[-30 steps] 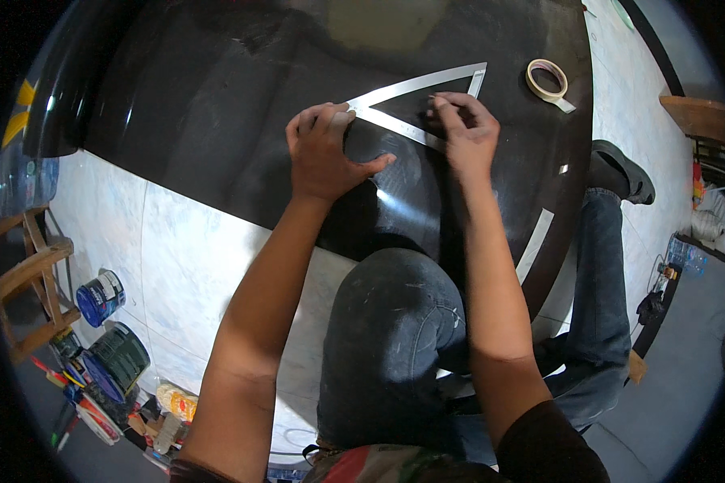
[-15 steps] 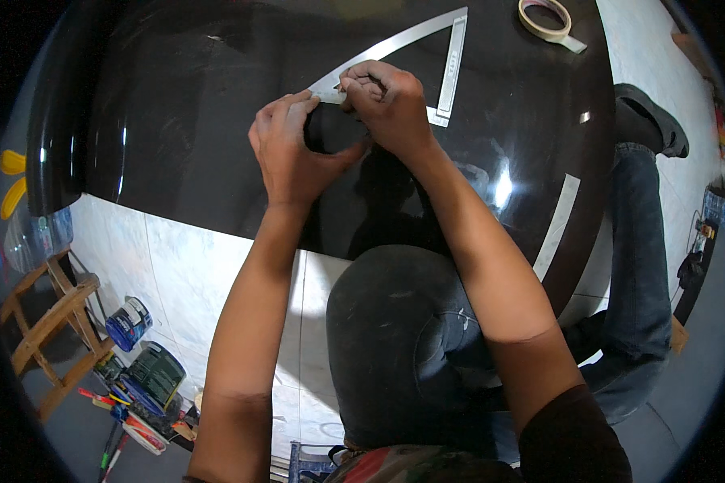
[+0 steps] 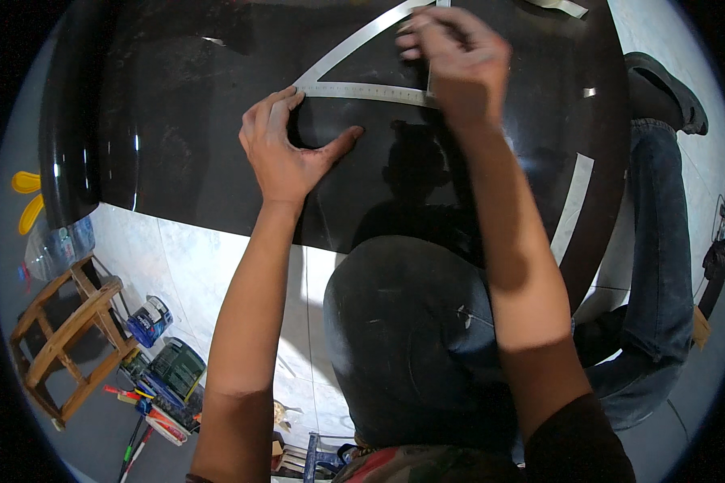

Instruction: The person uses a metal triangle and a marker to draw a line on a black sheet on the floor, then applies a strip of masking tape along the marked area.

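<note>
Head view: the upper end of the pale masking-tape triangle (image 3: 354, 88) is cut off by the picture's top edge, and part of its horizontal strip is hidden under the right hand (image 3: 451, 56). The tape is laid on a glossy black curved panel (image 3: 177, 129), smooth enough for the person's dark outline to be reflected in it. The left hand (image 3: 286, 145) is laid flat on the panel just below the triangle's left corner, its fingers (image 3: 278, 101) spread open and touching the tape at their tips, the thumb stretched out to the right. The right hand's fingers are curled down onto the tape strip; whether anything is pinched beneath them cannot be told. A second pale tape strip (image 3: 572, 205) is seen running down the panel's right side. At lower left, a wooden stool (image 3: 64, 338), a blue tin (image 3: 149, 320) and a clear plastic bottle (image 3: 56, 249) stand on the tiled floor (image 3: 193, 266), small and hard to make out.
</note>
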Tool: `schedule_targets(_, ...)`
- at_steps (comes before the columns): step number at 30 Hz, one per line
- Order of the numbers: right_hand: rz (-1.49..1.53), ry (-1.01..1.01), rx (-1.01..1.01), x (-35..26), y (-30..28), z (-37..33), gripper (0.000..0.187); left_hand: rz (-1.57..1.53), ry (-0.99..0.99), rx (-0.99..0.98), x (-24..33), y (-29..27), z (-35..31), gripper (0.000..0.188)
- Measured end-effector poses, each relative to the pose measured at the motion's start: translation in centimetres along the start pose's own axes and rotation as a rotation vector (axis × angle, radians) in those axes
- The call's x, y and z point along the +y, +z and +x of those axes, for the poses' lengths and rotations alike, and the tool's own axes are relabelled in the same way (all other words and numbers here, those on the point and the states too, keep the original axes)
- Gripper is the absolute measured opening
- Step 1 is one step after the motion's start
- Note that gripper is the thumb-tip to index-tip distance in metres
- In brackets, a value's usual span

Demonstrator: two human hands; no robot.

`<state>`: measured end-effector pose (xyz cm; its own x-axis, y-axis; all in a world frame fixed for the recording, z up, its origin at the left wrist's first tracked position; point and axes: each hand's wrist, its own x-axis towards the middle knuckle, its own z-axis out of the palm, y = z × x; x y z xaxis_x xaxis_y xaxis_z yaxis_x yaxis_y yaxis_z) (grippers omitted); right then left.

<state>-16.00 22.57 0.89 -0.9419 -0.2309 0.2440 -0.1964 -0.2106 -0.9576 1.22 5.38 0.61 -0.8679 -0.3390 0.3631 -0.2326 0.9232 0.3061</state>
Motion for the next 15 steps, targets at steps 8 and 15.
schedule_targets(8, -0.537, -0.073, 0.202, -8.1, -16.9, 3.9, 0.019, 0.001, -0.016, -0.016, 0.0, 0.5, -0.1, 0.085)
schedule_targets(15, -0.765, 0.107, 0.111, -12.4, -29.1, 3.2, 0.020, -0.036, -0.013, 0.030, 1.0, -0.1, 0.6, 0.104)
